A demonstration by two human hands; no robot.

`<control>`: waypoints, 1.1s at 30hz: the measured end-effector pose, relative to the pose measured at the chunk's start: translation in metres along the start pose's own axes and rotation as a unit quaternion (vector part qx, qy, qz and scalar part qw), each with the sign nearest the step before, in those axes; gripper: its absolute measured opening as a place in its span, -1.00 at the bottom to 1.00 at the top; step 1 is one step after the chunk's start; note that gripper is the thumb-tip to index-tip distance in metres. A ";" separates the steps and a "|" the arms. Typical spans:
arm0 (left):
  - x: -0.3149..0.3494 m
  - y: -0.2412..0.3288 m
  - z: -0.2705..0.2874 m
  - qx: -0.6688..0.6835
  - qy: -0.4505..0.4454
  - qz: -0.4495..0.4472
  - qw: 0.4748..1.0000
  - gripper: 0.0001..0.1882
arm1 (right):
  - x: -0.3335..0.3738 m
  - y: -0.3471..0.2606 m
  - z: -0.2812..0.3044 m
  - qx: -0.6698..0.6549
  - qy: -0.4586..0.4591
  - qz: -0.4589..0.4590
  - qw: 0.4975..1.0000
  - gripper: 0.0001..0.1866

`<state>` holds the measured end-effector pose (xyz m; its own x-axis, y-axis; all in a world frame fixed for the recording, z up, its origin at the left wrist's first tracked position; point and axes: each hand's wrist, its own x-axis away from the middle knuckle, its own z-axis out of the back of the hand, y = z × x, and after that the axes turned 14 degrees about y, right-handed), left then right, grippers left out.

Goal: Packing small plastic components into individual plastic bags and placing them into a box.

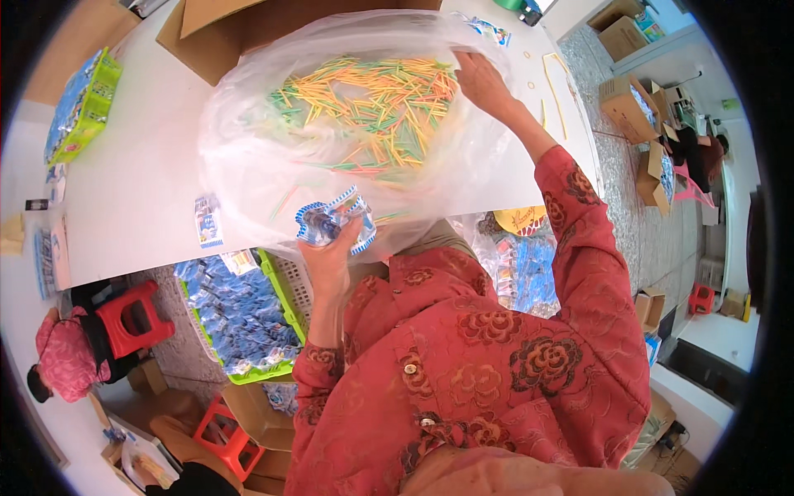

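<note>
My left hand is closed around a bunch of small clear packets with blue-and-white edges, at the near side of a big translucent plastic bag. Inside the bag lies a loose heap of thin sticks in yellow, orange and green. My right hand reaches to the bag's far right side, next to the sticks. Its fingers are curled together there; what they hold, if anything, does not show. One flat packet lies on the white table, left of the bag.
A cardboard box stands behind the bag. Below the table's near edge is a green-rimmed basket full of blue packets; another green basket stands far left. Red stools and people are on both sides. More boxes stand right.
</note>
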<state>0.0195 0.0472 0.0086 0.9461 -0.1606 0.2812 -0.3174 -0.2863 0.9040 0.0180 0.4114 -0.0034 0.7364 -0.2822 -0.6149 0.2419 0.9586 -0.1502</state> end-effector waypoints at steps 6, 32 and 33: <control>0.005 0.000 -0.006 0.009 -0.011 0.004 1.000 -0.68 | -0.005 -0.005 -0.009 -0.141 -0.053 0.038 0.988 -0.72; 0.003 0.001 -0.009 -0.028 -0.017 0.017 0.999 -0.71 | -0.025 -0.005 -0.090 -0.029 -0.030 0.111 0.993 -0.83; 0.005 0.003 -0.011 -0.028 -0.017 0.018 0.999 -0.71 | -0.025 -0.006 -0.087 -0.019 -0.042 0.099 0.994 -0.86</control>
<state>0.0235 0.0559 0.0162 0.9311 -0.2029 0.3032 -0.3458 -0.2260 0.9107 -0.0566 0.4160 -0.0549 0.8179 -0.0875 -0.5686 0.0628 0.9960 -0.0630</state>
